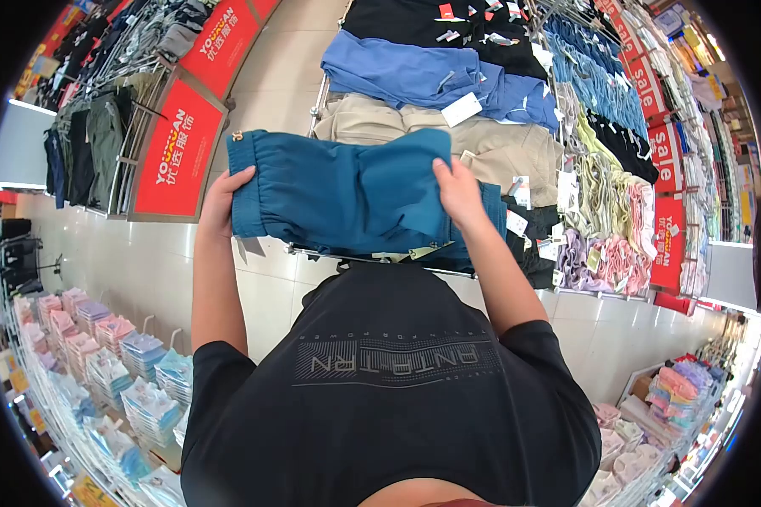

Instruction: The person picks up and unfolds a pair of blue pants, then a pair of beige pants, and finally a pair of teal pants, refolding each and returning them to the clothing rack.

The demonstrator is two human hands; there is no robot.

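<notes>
A folded pair of teal pants with a gathered elastic waistband stretches between my hands, above the near end of a display rack. My left hand is closed on the waistband, its thumb on top and its other fingers hidden beneath. On the opposite end, my right hand pinches the fabric between thumb and fingers. More teal fabric shows under and beside my right hand. Just beyond the pants lie folded beige pants, then a blue garment with a white tag.
Black folded clothes sit at the rack's far end. Hanging clothes line its right side. Red sign panels stand on the left. Stacks of pastel packages fill the lower left. Tiled floor runs between the racks.
</notes>
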